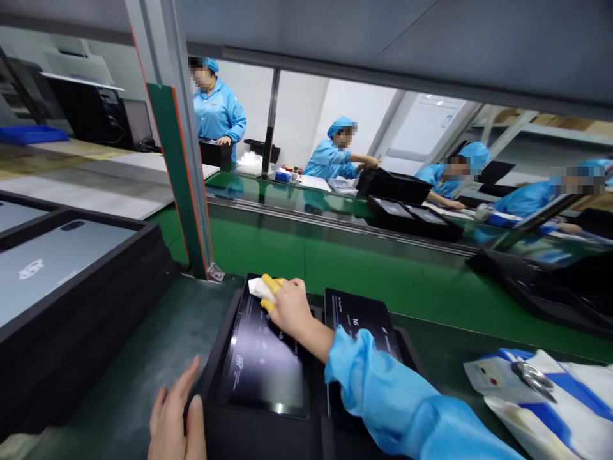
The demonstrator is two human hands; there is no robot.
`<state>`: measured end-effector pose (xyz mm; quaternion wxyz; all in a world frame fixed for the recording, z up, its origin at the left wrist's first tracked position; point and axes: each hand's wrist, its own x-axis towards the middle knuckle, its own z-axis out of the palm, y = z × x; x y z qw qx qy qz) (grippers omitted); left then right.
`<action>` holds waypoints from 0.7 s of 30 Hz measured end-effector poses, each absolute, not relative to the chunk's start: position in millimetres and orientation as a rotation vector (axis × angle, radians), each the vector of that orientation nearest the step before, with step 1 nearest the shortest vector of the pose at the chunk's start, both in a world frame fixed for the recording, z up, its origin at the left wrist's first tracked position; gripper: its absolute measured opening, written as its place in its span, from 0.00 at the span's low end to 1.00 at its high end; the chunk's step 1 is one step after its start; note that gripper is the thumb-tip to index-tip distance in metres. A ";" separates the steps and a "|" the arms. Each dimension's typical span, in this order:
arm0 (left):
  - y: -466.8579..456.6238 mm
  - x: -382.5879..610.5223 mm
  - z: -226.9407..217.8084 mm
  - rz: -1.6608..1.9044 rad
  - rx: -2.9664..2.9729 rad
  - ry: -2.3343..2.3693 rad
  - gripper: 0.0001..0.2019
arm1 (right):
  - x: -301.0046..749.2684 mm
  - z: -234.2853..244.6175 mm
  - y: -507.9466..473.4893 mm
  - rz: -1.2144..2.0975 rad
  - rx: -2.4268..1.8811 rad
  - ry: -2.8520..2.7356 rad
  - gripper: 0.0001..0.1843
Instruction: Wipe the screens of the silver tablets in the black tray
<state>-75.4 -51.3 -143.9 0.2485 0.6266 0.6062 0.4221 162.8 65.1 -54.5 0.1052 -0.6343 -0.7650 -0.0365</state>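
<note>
My right hand [293,310], wearing yellow finger cots, pinches a folded white wipe [259,289] against the top left corner of a tablet [268,370]. That tablet lies screen up in a black foam tray [272,436], its dark screen showing printed text, icons and a bright reflection. Under my right forearm and sleeve, a second tablet [366,314] sits in the same tray, partly hidden. My left hand [175,421] is beside the tray's left edge, fingers apart, holding nothing; whether it touches the tray I cannot tell.
Left of me stands a black foam tray [90,300] of silver-backed tablets, next to a metal post [177,153]. A green conveyor belt [287,252] runs beyond. At right lie blue-and-white packets [565,390] with a round metal dish [534,378]. Several co-workers in blue [330,160] work across the belt.
</note>
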 end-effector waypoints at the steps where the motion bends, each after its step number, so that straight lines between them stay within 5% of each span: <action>1: -51.7 -79.4 -145.7 1.152 1.657 1.637 0.20 | 156.9 -61.7 52.5 -0.097 -1.805 -2.312 0.24; 7: -54.1 -82.3 -147.5 1.229 1.531 1.607 0.20 | 120.0 -118.0 -60.3 0.146 -1.140 -2.610 0.29; 15: -54.4 -78.5 -130.0 1.165 1.539 1.683 0.22 | 212.5 -43.1 37.2 -0.097 -1.915 -2.024 0.27; 21: -50.0 -82.1 -136.1 1.156 1.598 1.671 0.21 | 202.7 -91.0 -31.0 -0.063 -1.722 -2.171 0.28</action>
